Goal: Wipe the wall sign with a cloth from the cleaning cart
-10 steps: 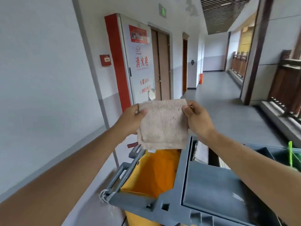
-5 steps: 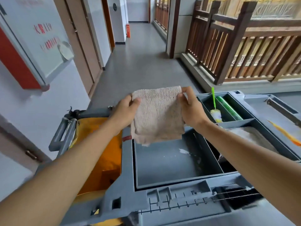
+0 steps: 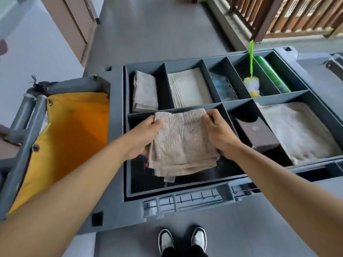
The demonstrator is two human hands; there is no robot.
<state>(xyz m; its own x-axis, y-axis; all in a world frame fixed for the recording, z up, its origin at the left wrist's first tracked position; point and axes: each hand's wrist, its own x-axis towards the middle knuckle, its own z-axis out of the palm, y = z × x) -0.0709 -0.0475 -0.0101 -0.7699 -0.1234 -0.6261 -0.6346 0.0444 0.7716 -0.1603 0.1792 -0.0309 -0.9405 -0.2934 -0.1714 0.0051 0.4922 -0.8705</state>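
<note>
Both hands are holding a folded beige terry cloth [image 3: 183, 143] over the large front-left compartment of the grey plastic cleaning cart [image 3: 118, 206]. The left hand [image 3: 143, 138] is gripping the cloth's left edge, thumb on top and fingers curled underneath; the right hand [image 3: 219, 134] is pinching the right edge near the far corner, so each grip is closed on the cloth. The cloth is sagging between them in several layers, its lower folds hanging down into that dark compartment; whether it is touching the bottom cannot be told.

Taking the cloth as the landmark: just behind it, across a divider, a smaller folded grey towel [image 3: 144, 91] is lying in the back-left compartment, and beside that a stack of pale folded cloths [image 3: 191, 88] is filling the next one. Further right at the back, a green-handled brush with a yellow and white head [image 3: 251, 84] is leaning next to a green cylindrical can [image 3: 271, 75]. To the right of the cloth, a dark brown box [image 3: 256, 136] is sitting beside a large crumpled whitish sheet [image 3: 297, 130]. To the left, a yellow fabric waste bag [image 3: 70, 134] is hanging from the cart's frame. Below, near the cart's front edge, two black and white shoes [image 3: 182, 240] are standing on the grey floor [image 3: 148, 28].
</note>
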